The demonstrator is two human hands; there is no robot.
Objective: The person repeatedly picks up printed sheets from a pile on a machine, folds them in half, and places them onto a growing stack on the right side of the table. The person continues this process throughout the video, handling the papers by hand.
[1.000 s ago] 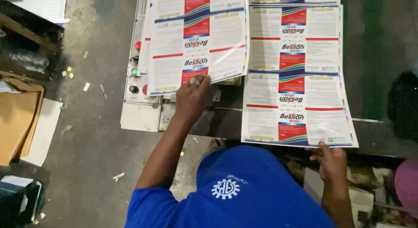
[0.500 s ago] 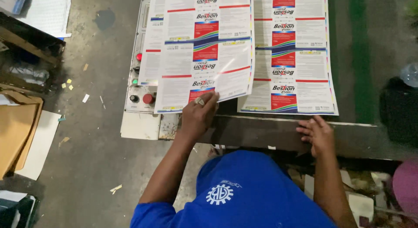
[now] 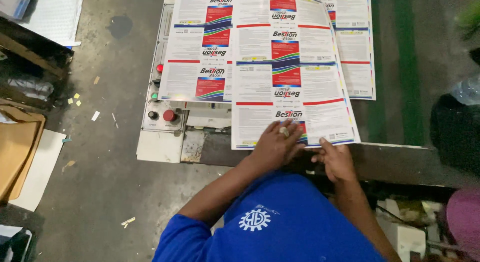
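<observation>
A large printed sheet (image 3: pixel 295 87) with red, blue and white label panels lies on top of two overlapping stacks of the same sheets (image 3: pixel 200 52) on a machine table (image 3: pixel 400 157). My left hand (image 3: pixel 272 144), wearing a ring, presses palm down on the sheet's near edge. Just to its right, my right hand (image 3: pixel 337 159) takes the same near edge, fingertips at the paper's border. My blue shirt fills the bottom of the view.
A control panel (image 3: pixel 162 112) with red, green and black buttons sits left of the sheets. Flat cardboard (image 3: pixel 20 152) and paper scraps lie on the concrete floor at left. A dark bag (image 3: pixel 455 127) and a plastic bottle (image 3: pixel 467 89) are at right.
The top sheet has slid from the left stack rightward over the right one, with my left hand on it. My right hand came left to the sheet's near edge.
</observation>
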